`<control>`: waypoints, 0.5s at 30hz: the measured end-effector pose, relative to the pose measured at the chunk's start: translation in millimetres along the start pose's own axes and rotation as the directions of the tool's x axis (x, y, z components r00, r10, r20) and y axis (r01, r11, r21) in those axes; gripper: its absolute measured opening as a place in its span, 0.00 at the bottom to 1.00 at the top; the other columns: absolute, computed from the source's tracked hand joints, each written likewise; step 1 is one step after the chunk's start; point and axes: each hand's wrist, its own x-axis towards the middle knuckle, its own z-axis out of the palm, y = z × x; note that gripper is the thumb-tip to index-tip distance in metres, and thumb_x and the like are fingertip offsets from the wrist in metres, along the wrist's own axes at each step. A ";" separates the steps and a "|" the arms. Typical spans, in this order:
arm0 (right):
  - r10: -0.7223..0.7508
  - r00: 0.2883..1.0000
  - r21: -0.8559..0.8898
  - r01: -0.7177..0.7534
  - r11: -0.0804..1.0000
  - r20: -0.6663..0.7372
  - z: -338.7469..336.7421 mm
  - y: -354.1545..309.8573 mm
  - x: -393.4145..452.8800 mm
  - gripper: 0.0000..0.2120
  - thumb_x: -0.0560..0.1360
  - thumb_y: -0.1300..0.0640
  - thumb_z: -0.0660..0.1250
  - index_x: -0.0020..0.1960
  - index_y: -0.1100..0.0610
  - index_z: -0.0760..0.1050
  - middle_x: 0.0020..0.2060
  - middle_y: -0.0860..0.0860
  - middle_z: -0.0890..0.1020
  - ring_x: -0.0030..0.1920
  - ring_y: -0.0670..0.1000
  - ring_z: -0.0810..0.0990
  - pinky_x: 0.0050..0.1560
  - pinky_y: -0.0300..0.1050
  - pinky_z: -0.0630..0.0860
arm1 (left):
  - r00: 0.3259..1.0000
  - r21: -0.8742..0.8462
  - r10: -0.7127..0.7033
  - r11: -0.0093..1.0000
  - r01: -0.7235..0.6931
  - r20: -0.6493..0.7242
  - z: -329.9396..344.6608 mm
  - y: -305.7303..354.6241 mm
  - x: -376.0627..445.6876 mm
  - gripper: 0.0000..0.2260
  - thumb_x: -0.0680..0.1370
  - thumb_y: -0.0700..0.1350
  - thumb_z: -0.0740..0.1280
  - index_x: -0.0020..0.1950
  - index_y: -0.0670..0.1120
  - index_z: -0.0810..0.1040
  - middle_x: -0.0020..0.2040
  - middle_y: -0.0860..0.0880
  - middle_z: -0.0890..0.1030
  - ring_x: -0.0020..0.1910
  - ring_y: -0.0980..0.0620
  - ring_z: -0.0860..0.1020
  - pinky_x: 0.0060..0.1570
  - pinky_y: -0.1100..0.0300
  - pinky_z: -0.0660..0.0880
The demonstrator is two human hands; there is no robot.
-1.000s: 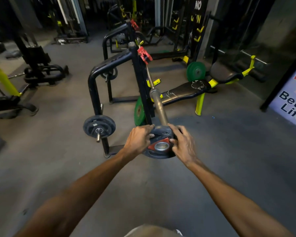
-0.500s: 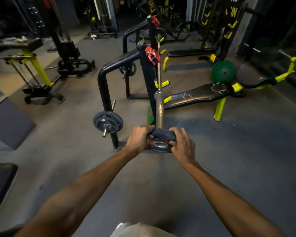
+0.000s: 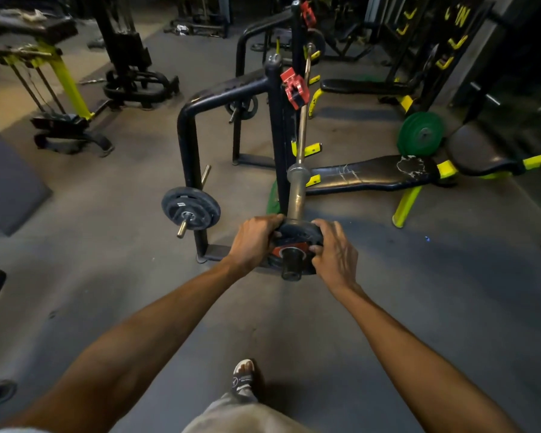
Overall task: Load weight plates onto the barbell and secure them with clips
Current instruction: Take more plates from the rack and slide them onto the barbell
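Note:
The barbell (image 3: 296, 195) rests on the black rack (image 3: 277, 126) and its steel sleeve points toward me. A small black weight plate with a red label (image 3: 297, 232) sits on the sleeve near its end. The sleeve tip pokes out through the plate's hole. My left hand (image 3: 255, 240) grips the plate's left rim and my right hand (image 3: 334, 253) grips its right rim. A red clip (image 3: 294, 87) hangs on the near rack upright, and another red clip (image 3: 307, 12) sits on the far upright.
A black plate (image 3: 190, 208) hangs on a storage peg at the rack's left. Green plates (image 3: 420, 134) lean by a black and yellow bench (image 3: 375, 173) to the right. More gym machines stand behind on the left. My sandalled foot (image 3: 242, 378) is on the grey floor.
Both hands have pushed the plate further along the sleeve, so the sleeve's end now sticks out through its hole. The camera has tilted down and my foot has come into view.

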 end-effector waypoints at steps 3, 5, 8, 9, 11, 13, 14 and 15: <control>-0.011 1.000 -0.042 0.012 0.999 0.015 6.3 0.7 26.7 0.29 0.70 0.62 0.77 0.67 0.48 0.73 0.57 0.52 0.77 0.51 0.59 0.82 0.42 0.50 0.76 | 1.000 -0.053 -0.010 0.999 0.009 -0.025 7.0 -13.3 19.3 0.05 0.80 0.46 0.67 0.55 0.53 0.76 0.50 0.53 0.82 0.48 0.55 0.81 0.50 0.55 0.80; -0.001 1.000 -0.048 0.002 0.999 0.024 10.8 1.1 44.7 0.28 0.70 0.62 0.77 0.66 0.48 0.73 0.57 0.52 0.76 0.51 0.59 0.81 0.42 0.49 0.75 | 0.999 -0.069 -0.024 0.997 0.021 -0.044 12.0 -22.5 35.3 0.06 0.80 0.45 0.67 0.55 0.54 0.76 0.50 0.54 0.82 0.47 0.55 0.81 0.50 0.53 0.80; 0.015 0.999 -0.064 -0.012 0.998 0.043 17.2 2.0 72.0 0.28 0.70 0.61 0.77 0.66 0.48 0.72 0.57 0.52 0.76 0.53 0.59 0.81 0.45 0.51 0.76 | 0.998 -0.073 -0.041 0.997 0.037 -0.052 17.8 -33.1 58.4 0.08 0.80 0.47 0.69 0.58 0.53 0.76 0.52 0.53 0.82 0.50 0.55 0.81 0.53 0.53 0.80; 0.016 0.999 -0.071 -0.013 0.997 0.046 18.7 2.7 80.4 0.27 0.71 0.61 0.77 0.66 0.48 0.72 0.57 0.53 0.76 0.53 0.59 0.80 0.46 0.52 0.77 | 0.997 -0.069 -0.041 0.997 0.037 -0.057 19.8 -37.3 65.4 0.09 0.79 0.47 0.69 0.59 0.53 0.76 0.53 0.52 0.82 0.51 0.54 0.81 0.54 0.52 0.80; 0.015 0.998 -0.083 -0.011 0.996 0.054 21.5 4.4 95.5 0.27 0.71 0.61 0.76 0.66 0.49 0.71 0.57 0.53 0.75 0.53 0.58 0.80 0.47 0.53 0.77 | 0.998 -0.064 -0.042 0.997 0.039 -0.054 22.9 -45.2 78.7 0.09 0.79 0.47 0.69 0.59 0.53 0.76 0.53 0.51 0.83 0.52 0.52 0.82 0.54 0.51 0.80; 0.012 0.998 -0.089 -0.006 0.996 0.061 24.1 6.9 109.0 0.27 0.71 0.61 0.76 0.66 0.49 0.71 0.57 0.53 0.75 0.53 0.58 0.80 0.47 0.52 0.77 | 0.998 -0.062 -0.046 0.997 0.043 -0.047 25.7 -52.9 93.0 0.10 0.79 0.47 0.69 0.59 0.52 0.76 0.53 0.51 0.83 0.52 0.51 0.82 0.54 0.50 0.81; 0.010 0.998 -0.092 -0.004 0.996 0.066 26.1 8.6 115.9 0.27 0.71 0.61 0.76 0.66 0.50 0.70 0.57 0.53 0.75 0.53 0.57 0.80 0.46 0.51 0.76 | 0.998 -0.056 -0.048 0.997 0.046 -0.044 26.7 -56.7 100.5 0.10 0.79 0.46 0.69 0.59 0.52 0.76 0.53 0.51 0.83 0.51 0.51 0.82 0.53 0.49 0.81; 0.010 0.997 -0.092 -0.003 0.996 0.074 28.1 9.9 122.7 0.28 0.71 0.60 0.77 0.66 0.50 0.70 0.57 0.53 0.75 0.53 0.57 0.80 0.45 0.50 0.75 | 0.998 -0.050 -0.048 0.998 0.046 -0.038 27.6 -60.2 107.7 0.11 0.79 0.46 0.70 0.60 0.52 0.76 0.53 0.50 0.83 0.51 0.51 0.82 0.54 0.49 0.81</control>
